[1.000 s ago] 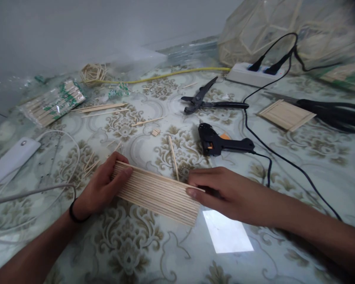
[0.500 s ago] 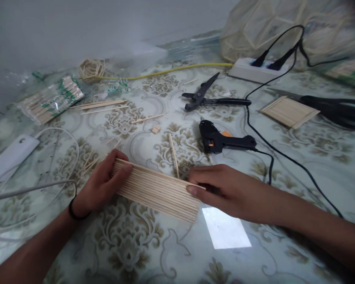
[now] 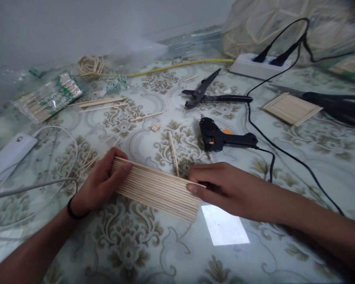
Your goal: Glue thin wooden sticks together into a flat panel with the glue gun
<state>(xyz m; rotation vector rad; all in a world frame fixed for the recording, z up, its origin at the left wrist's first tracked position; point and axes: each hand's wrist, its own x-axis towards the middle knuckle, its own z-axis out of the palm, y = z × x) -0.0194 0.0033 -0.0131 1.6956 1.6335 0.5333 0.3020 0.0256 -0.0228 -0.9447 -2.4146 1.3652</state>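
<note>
A rectangular panel of thin wooden sticks (image 3: pixel 156 189), laid side by side, is held tilted above the table between both hands. My left hand (image 3: pixel 108 179) grips its left end, thumb on the upper face and fingers behind. At the upper right corner my right hand (image 3: pixel 215 187) pinches the top edge, where one stick pokes out slightly; its fingertips are partly hidden behind the panel. Just beyond the panel lies a single loose stick (image 3: pixel 174 153). A black hot glue gun (image 3: pixel 225 136) rests beyond my right hand.
Black cutters (image 3: pixel 204 94) lie behind the glue gun. To the right are a small square stick panel (image 3: pixel 291 108) and black scissors (image 3: pixel 328 102). A white power strip (image 3: pixel 254 69) feeds black cables. At left sit bagged sticks (image 3: pixel 51 96) and a white adapter (image 3: pixel 12 154) with its cord.
The view has shifted very slightly. Both hands keep the same grip on the stick panel, and nothing else has visibly moved.
</note>
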